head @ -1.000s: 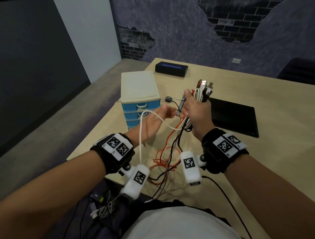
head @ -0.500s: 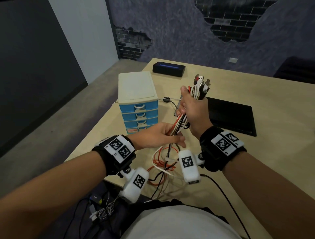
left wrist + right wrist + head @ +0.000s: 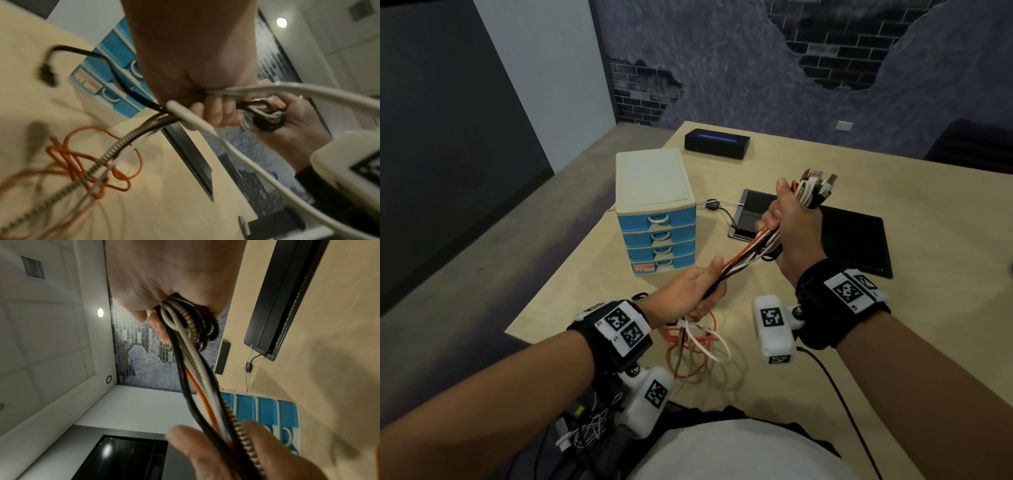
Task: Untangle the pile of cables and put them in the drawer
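A bundle of cables (image 3: 748, 258) — orange, white, black and one braided — runs taut and slanted from the raised right hand (image 3: 792, 229), fist closed around it, plugs upward, down to the left hand (image 3: 697, 291) gripping it, above a table (image 3: 893, 342); a blue drawer unit (image 3: 655, 219) stands just beyond — drawers closed.

Black pad (image 3: 856, 240) + black box (image 3: 717, 142) on tan table (image 3: 893, 342), brick wall (image 3: 825, 41) behind.

no readable text, red label on bottom drawer (image 3: 643, 266) too blurred, wristband markers (image 3: 622, 325) wordless
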